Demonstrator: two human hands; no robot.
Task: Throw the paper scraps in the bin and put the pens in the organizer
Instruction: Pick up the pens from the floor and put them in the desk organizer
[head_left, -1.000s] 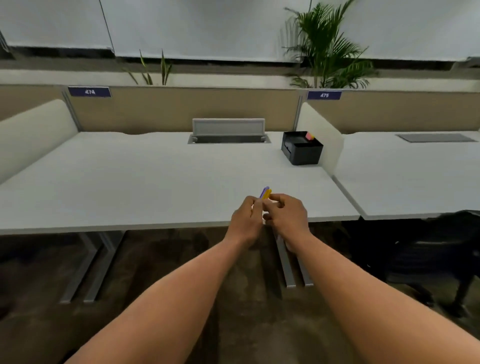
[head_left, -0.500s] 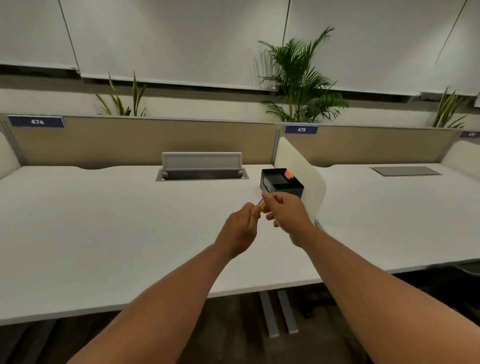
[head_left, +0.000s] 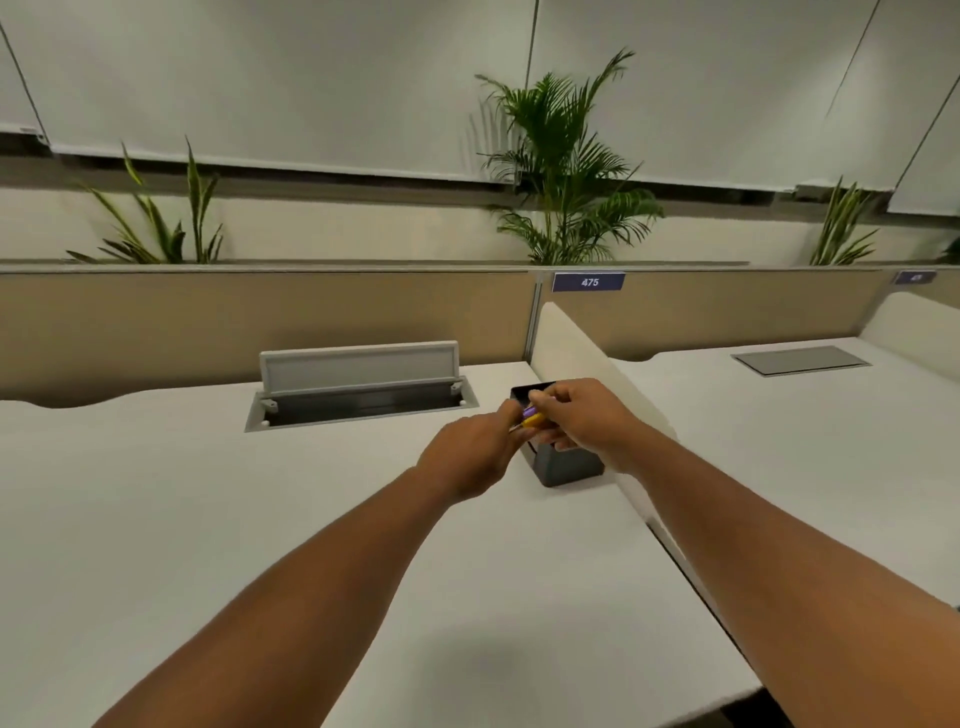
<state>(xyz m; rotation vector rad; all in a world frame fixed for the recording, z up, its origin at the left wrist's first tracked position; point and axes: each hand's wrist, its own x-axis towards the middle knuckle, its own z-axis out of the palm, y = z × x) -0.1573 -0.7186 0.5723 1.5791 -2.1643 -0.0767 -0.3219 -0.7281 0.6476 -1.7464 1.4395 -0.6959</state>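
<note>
A person is pinching purple and yellow pens (head_left: 531, 417) between the closed fingers of the left hand (head_left: 475, 452) and right hand (head_left: 584, 418), directly above the black organizer (head_left: 566, 465) on the white desk (head_left: 208, 519), pens lying roughly level, right hand nearer its opening.

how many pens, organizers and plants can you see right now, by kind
pens: 2, one purple, one yellow, held between both hands
organizer: 1
plants: 3 behind the partition
total: 6
</note>
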